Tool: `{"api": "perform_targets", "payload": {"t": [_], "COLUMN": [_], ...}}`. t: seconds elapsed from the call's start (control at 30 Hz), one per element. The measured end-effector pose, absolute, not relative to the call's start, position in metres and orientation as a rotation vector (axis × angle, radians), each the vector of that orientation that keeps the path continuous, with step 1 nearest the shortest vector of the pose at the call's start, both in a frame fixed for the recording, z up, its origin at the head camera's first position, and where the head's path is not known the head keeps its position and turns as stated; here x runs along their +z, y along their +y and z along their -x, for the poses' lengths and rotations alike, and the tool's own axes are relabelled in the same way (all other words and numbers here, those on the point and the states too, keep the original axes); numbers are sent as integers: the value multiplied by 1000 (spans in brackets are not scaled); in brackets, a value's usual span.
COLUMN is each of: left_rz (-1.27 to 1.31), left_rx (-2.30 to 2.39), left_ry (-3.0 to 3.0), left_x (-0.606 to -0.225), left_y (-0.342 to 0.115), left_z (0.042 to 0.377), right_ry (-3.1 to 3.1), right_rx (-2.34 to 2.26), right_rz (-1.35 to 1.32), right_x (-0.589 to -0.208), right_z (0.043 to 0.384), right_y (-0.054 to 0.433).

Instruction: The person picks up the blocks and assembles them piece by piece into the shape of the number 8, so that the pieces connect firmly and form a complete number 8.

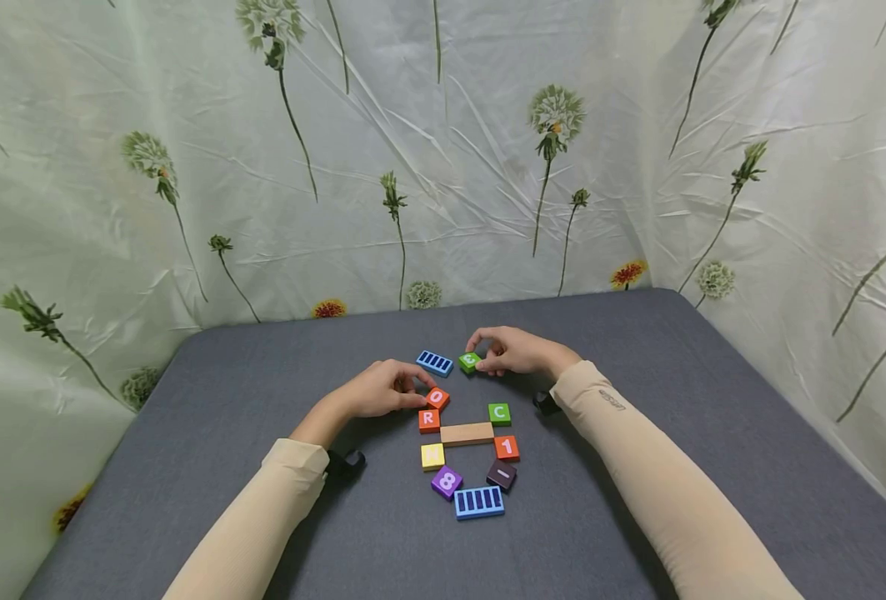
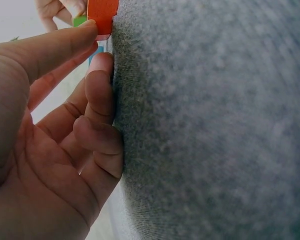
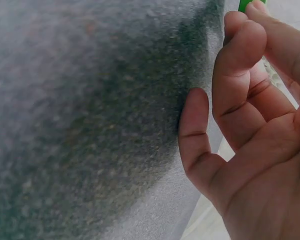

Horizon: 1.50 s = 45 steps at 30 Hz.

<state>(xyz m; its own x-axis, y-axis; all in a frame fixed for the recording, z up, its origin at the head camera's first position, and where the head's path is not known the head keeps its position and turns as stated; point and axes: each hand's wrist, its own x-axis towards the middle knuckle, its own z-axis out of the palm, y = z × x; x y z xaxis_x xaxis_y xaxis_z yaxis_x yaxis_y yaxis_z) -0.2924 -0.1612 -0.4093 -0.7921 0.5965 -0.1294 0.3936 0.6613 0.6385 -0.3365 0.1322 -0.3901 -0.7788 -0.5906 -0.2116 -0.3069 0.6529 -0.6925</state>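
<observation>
In the head view my left hand (image 1: 378, 389) pinches a red tile marked O (image 1: 437, 397) between thumb and finger, just above a red R tile (image 1: 429, 421). The left wrist view shows the thumb against that red block (image 2: 103, 15), the other fingers curled near the cloth. Farther back, my right hand (image 1: 518, 350) pinches a green tile (image 1: 469, 362) with a white character, thumb on one side and a finger on the other. Only a green corner of it (image 3: 244, 5) shows in the right wrist view. Between the hands lies a blue slotted block (image 1: 434, 362).
Below the hands, tiles form a loop: yellow (image 1: 432, 456), purple 8 (image 1: 447, 482), dark (image 1: 502, 475), red 1 (image 1: 507, 448) and green C (image 1: 499, 414). A second blue block (image 1: 478, 502) closes the bottom; a wooden plank (image 1: 468, 434) crosses the middle. Floral cloth hangs behind the grey table (image 1: 262, 367).
</observation>
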Motion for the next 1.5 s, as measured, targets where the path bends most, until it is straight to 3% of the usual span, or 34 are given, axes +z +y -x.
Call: {"api": "perform_targets", "payload": {"t": [1.5], "left_rz": [-796], "left_rx": [858], "left_ry": [2562], "left_x": [-409], "left_y": [-161], "left_z": [291], "right_ry": [2407], "right_rx": [-819], "right_rz": [860], "right_x": [-400], "right_z": [303], "right_y": [158]}}
